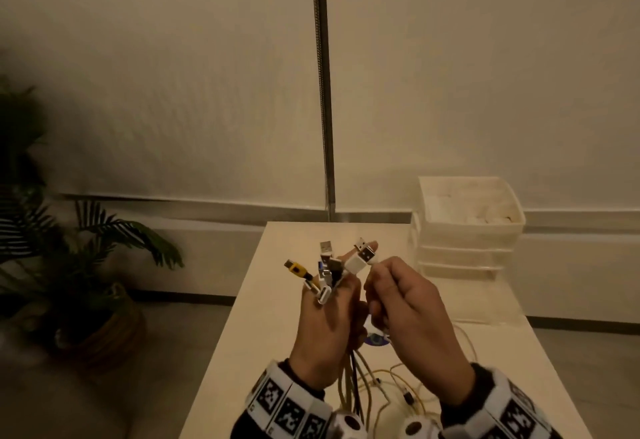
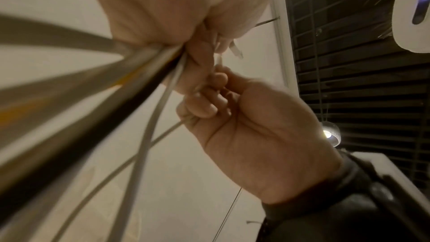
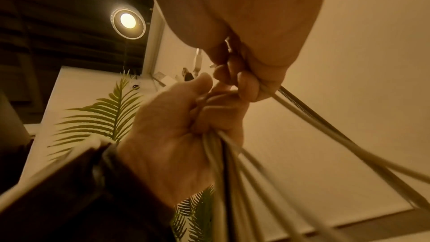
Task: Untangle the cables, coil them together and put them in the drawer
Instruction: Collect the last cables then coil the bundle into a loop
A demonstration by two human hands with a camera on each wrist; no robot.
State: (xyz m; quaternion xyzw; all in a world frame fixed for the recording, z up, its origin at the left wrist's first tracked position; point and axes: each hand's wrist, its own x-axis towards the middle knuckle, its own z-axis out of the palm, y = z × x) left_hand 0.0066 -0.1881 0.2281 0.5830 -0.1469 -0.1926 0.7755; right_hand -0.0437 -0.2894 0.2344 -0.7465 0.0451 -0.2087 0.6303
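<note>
In the head view my left hand (image 1: 330, 303) is raised above the table and grips a bundle of cables (image 1: 353, 379) just below their plugs. The plugs fan out above my fingers: a yellow one (image 1: 296, 269), metal USB ends (image 1: 326, 247) and a white one (image 1: 360, 261). My right hand (image 1: 384, 296) is right beside it, fingers curled round a white cable. The right wrist view shows the left hand (image 3: 209, 109) clenched on the cable bundle (image 3: 232, 168) and the right hand (image 3: 237, 78) holding two pale cables (image 3: 325, 128). The loose ends trail on the table.
A white plastic drawer unit (image 1: 467, 231) stands at the table's back right, its top drawer holding pale items. The cream table (image 1: 249, 317) runs away from me. A potted palm (image 1: 90, 265) is on the floor at the left. A metal pole (image 1: 322, 92) rises behind.
</note>
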